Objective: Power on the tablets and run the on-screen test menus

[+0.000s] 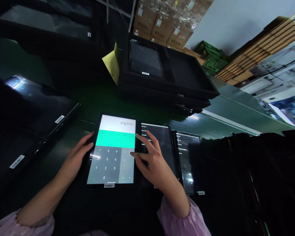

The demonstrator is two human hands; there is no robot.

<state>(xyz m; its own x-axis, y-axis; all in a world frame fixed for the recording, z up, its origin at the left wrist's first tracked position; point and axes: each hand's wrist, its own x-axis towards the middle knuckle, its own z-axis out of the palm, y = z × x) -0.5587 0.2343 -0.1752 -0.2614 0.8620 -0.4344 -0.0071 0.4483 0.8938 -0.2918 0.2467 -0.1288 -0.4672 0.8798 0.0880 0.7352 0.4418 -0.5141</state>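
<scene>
A tablet (pixel 110 164) lies face up in front of me, its lit screen showing a calculator keypad, a green band and a line of symbols at the top. My left hand (pixel 76 159) grips its left edge, with the fingertips partly hidden there. Over the right side of the screen, my right hand (pixel 151 157) has its fingers spread, one fingertip at the divide key's column and another at the green band's edge. Just right of it, partly under my right hand, is a second tablet (pixel 159 134) with a dark text menu. A third tablet (pixel 189 164) beside that shows a similar menu.
Stacked black trays (pixel 186 72) stand at the back, one holding a dark tablet (pixel 145 59). A yellow paper (pixel 111 67) sticks up beside them. Dark labelled tablets (pixel 44 101) lie at left. Cartons (pixel 162 26) and green crates (pixel 212 57) are behind.
</scene>
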